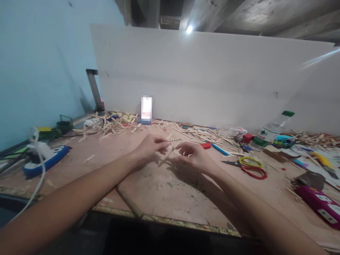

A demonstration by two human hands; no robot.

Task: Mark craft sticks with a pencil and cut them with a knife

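Observation:
Thin pale wooden sticks (173,149), crossed over one another, are between my hands above the middle of the table. One of them bears dark marks along its edge. My left hand (152,146) pinches the left side of these sticks between thumb and fingers. At their right side is my right hand (195,156), its fingers curled and its thumb and fingertips at the sticks. Exactly how the sticks join is too small to tell.
Piles of wooden sticks (113,125) lie at the back. Scissors (245,165), a blue pen (220,149), a bottle (268,134) and a purple box (317,203) are on the right. Left stands a blue-and-white power strip (47,161); a blurred upright screen (146,108) is behind.

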